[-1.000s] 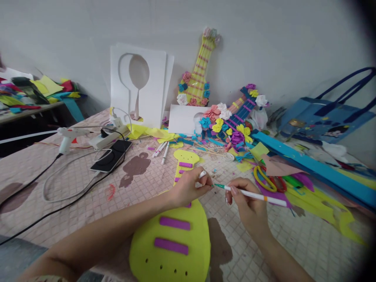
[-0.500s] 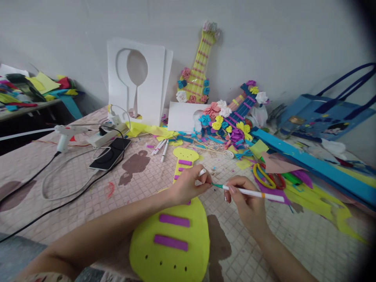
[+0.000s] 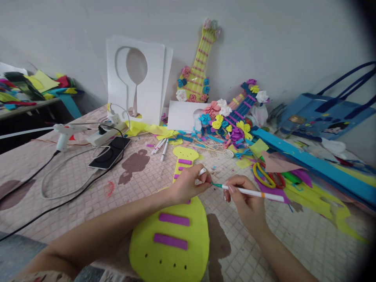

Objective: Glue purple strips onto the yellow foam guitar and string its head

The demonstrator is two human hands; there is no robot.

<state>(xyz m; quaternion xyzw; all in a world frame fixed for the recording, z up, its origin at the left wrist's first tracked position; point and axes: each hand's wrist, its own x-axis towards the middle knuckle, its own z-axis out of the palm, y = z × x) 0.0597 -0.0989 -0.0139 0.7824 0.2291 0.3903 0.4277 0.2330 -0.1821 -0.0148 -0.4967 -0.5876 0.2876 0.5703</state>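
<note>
A white stick tool [image 3: 255,192] with an orange band and a green tip lies in the fingers of my right hand [image 3: 249,203], pointing left. My left hand [image 3: 192,183] is closed in a pinch at the green tip, and a small white cap-like piece [image 3: 202,171] shows between its fingers. Whether the left fingertips also grip the tip is too small to tell. Beneath my left wrist lies a yellow guitar-shaped piece [image 3: 173,250] with purple strips [image 3: 174,219] across it and several small dark holes near its bottom edge.
Left are a glue gun [image 3: 65,135], a phone [image 3: 110,152], a power strip [image 3: 107,134] and cables. Scissors [image 3: 264,176], colored scraps and a long blue strip [image 3: 311,162] lie right. Behind stand white boards [image 3: 152,78], decorated guitars [image 3: 195,74] and a blue bag [image 3: 326,115].
</note>
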